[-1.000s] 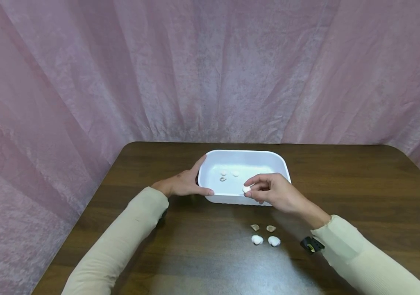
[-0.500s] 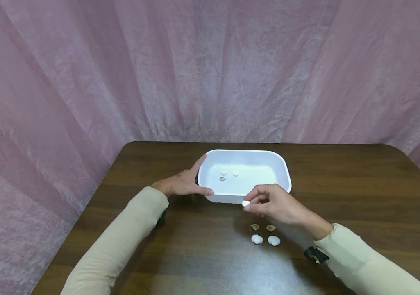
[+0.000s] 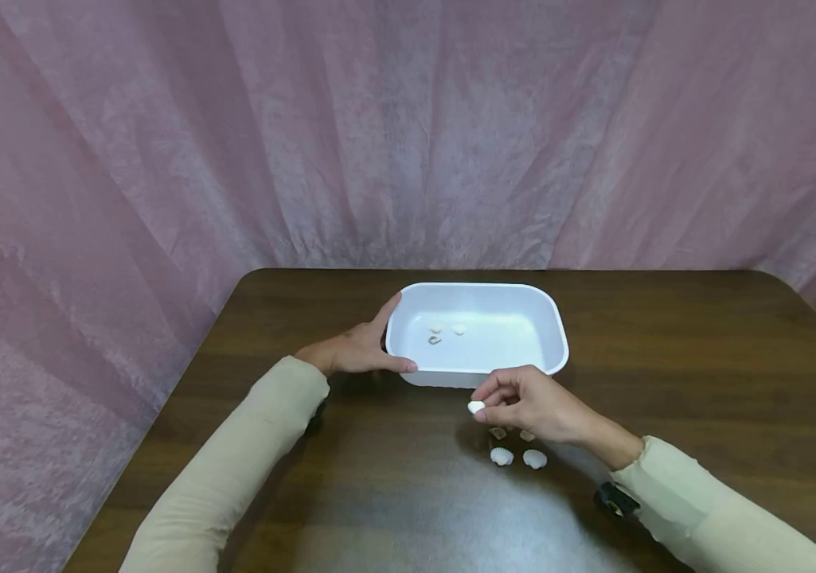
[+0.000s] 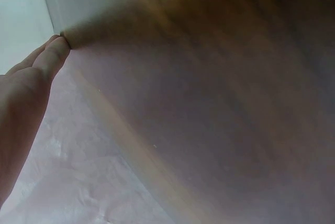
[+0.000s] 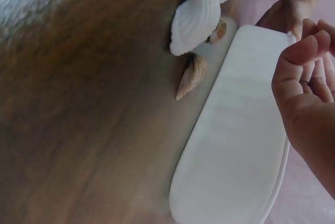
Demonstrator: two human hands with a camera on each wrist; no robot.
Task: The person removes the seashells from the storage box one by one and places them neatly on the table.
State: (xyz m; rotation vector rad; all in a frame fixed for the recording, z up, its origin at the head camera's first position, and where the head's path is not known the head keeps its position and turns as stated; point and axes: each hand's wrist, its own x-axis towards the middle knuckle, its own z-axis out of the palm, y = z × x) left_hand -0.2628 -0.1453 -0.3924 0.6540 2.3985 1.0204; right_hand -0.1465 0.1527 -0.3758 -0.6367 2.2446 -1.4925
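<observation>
Presently: one white shell (image 3: pixel 475 407), pinched by the right hand (image 3: pixel 535 403); one tub (image 3: pixel 504 342), touched by the wide-spread left hand (image 3: pixel 362 348); four shells (image 3: pixel 501 457) laid nearby.

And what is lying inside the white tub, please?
Three small shells lie inside the white tub, left of its middle. The inner side of its near wall is hidden.

No text, label, brand or number can be read in any of the views. The one mark that shows is a small yellowish patch on the dark device (image 3: pixel 615 500) at the right wrist, in the head view; it is too small and blurred to make out as a letter, figure or sign.
</observation>
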